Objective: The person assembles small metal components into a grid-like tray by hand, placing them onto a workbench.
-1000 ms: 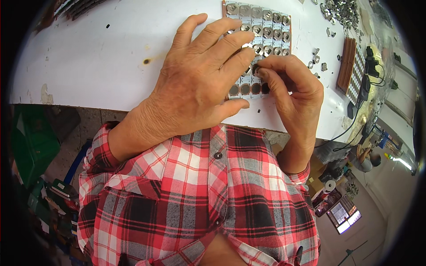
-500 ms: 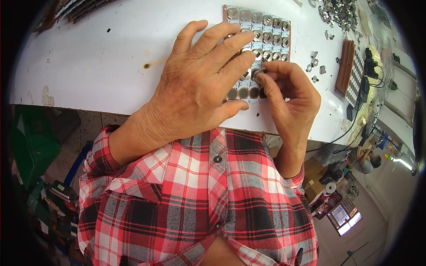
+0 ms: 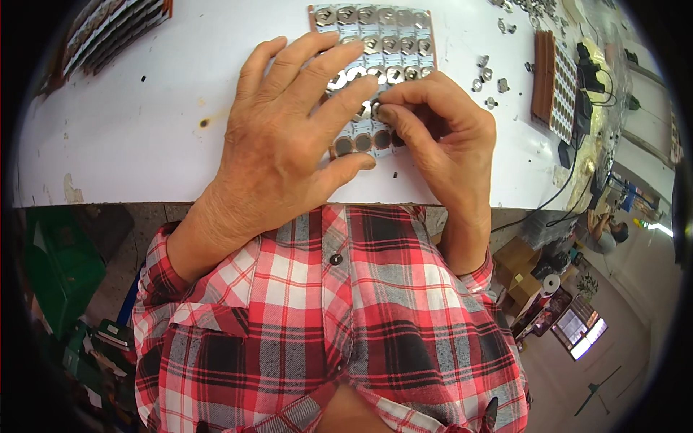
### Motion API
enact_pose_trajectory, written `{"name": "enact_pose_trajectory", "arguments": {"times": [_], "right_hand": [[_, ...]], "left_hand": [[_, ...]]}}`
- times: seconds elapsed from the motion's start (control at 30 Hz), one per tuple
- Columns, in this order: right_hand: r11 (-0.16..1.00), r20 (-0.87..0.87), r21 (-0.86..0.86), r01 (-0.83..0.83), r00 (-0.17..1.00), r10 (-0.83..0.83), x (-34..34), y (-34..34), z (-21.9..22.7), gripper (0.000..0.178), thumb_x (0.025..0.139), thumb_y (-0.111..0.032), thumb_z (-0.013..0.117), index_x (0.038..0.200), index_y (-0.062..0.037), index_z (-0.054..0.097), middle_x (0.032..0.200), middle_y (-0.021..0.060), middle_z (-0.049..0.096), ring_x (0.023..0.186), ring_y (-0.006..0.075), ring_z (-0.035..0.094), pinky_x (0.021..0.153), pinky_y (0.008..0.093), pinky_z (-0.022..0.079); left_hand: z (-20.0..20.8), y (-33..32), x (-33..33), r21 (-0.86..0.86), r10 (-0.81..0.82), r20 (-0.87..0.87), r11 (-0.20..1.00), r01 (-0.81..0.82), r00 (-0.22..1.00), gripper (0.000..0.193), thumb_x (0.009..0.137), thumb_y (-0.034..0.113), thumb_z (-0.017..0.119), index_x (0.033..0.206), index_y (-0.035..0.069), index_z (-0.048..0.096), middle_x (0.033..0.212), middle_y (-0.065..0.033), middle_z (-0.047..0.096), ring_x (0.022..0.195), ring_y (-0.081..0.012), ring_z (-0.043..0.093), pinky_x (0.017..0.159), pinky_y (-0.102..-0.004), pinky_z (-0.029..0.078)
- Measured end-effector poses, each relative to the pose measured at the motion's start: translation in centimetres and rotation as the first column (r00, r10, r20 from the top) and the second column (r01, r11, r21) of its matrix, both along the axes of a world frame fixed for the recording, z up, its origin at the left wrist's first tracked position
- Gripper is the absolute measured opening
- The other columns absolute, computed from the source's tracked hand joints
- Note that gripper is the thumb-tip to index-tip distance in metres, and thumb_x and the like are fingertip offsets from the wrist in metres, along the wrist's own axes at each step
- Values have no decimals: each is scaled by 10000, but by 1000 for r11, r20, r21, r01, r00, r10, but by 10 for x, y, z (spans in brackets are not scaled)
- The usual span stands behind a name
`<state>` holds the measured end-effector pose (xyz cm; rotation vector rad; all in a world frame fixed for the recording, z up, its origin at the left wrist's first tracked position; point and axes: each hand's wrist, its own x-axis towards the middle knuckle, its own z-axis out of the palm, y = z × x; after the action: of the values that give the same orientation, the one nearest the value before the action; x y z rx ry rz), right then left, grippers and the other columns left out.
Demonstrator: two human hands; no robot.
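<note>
A light-blue circuit board panel (image 3: 390, 30) lies on the white table, with rows of round metal clips (image 3: 367, 14) on its far part. Along its near edge runs a row of dark round pads (image 3: 362, 143) without clips. My left hand (image 3: 278, 137) rests over the panel's left side, fingers spread and open, hiding part of the rows. The thumb and index finger of my right hand (image 3: 453, 133) pinch a small metal clip (image 3: 376, 109) at the row just beyond the dark pads. Those fingertips cover most of it.
Loose metal clips (image 3: 486, 73) lie right of the panel, with a larger pile (image 3: 530, 10) at the far right. A stack of brown-edged panels (image 3: 545, 79) stands near black cables (image 3: 577, 155). More panels (image 3: 115, 32) are stacked far left. A green bin (image 3: 61, 260) sits below the table.
The panel and both hands appear farther left in the view, as do the table items around them. My right fingers stay pinched at about the same spot on the panel.
</note>
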<state>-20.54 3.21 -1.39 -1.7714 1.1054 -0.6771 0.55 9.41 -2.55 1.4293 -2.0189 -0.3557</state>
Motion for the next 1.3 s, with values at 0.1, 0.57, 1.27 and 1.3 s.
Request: {"name": "enact_pose_trajectory", "arguments": {"times": [0.1,0.57,1.27,1.3], "right_hand": [[999,-3,-34,-14,1000,14,1,0,-2,144,923,106,740,1042,31,769,936,13,684,805,65,656,687,209,503],[706,-334,-704,71,845,-418,-67,-35,-19,140,925,-19,781,1060,-48,806,985,47,749,781,105,667,598,239,468],[986,169,127,109,977,-130,3,23,20,130,927,71,761,1053,42,754,893,32,729,783,74,675,683,219,532],[986,168,128,109,977,-130,3,24,19,130,927,71,761,1053,42,754,893,32,729,783,74,675,683,219,532]], "left_hand": [[0,-1,0,-7,-5,14,1000,5,1000,758,617,221,942,1328,100,707,1490,-129,613,1402,-374,533,1163,-552,396],[-4,1,1,-8,20,36,1000,-19,999,783,585,226,957,1323,121,718,1480,-117,630,1399,-371,536,1142,-528,425],[-6,-2,4,-157,-33,-162,988,7,986,504,734,129,887,1212,41,753,1209,-147,698,1099,-329,652,930,-443,537],[-12,-3,2,-203,-88,-268,979,33,959,417,759,58,844,1164,20,753,1105,-140,695,975,-301,657,823,-404,542]]}}
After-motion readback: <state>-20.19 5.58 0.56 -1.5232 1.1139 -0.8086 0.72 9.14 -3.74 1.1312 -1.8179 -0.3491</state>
